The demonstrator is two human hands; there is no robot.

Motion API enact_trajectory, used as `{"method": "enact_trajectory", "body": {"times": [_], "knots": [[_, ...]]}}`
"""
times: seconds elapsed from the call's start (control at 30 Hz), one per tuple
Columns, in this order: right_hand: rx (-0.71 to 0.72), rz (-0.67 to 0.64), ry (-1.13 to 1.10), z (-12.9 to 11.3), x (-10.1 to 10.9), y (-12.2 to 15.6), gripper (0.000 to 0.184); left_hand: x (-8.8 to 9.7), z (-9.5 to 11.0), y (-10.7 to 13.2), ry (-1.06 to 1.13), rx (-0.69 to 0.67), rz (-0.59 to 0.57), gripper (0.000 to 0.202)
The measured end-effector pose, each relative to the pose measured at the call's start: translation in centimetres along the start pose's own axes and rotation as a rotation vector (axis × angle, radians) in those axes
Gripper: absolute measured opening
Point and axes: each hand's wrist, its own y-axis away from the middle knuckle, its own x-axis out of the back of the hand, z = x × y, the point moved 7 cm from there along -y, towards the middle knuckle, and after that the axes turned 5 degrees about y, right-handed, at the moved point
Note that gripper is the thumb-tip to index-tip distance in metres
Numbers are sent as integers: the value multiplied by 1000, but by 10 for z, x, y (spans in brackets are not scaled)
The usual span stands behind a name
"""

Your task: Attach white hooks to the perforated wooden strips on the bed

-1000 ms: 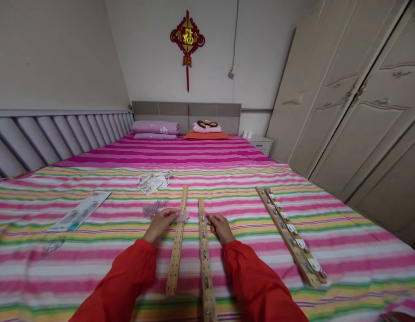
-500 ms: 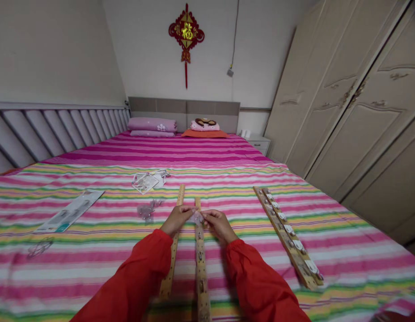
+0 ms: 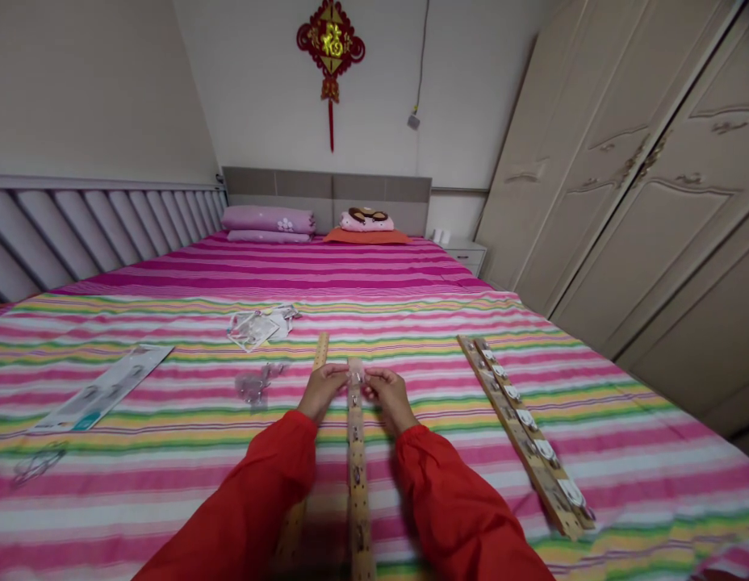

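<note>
My left hand [image 3: 324,389] and my right hand [image 3: 389,396] meet at the far end of a narrow wooden strip [image 3: 361,557] with rows of small holes. Between their pinched fingertips a small clear hook patch [image 3: 356,374] with a metal piece lies against the wood. Nearer me, several similar metal hooks sit along the same strip. Under my left forearm runs a second wooden strip [image 3: 320,351] with holes, partly hidden by the hand and sleeve.
Two more wooden strips [image 3: 520,444] with metal and white pieces lie at the right. At the left are a clear pack of hooks [image 3: 105,389], a wire loop [image 3: 40,462], loose clear hooks [image 3: 253,387] and a pile of packets [image 3: 262,327], all on the striped bedspread [image 3: 186,516].
Both hands have brought the clear patch slightly nearer the far end of the strip, where it now lies flat on the wood. The view has shifted slightly.
</note>
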Motion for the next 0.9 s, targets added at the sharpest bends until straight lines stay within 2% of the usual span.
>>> {"method": "enact_trajectory", "body": {"times": [0.2,0.4,0.63,0.9], "knots": [[41,35,44,16,-1,-15,20,3,-7,-22,-67,-75,35,32],[97,24,95,27,-3,-25,18,10,-19,-38,-125,-108,94,22],[118,15,115,31,-5,-27,14,13,-22,-46,-214,-148,144,11],[117,-5,121,37,-4,-31,13,12,-29,-49,-318,-165,194,9]]}}
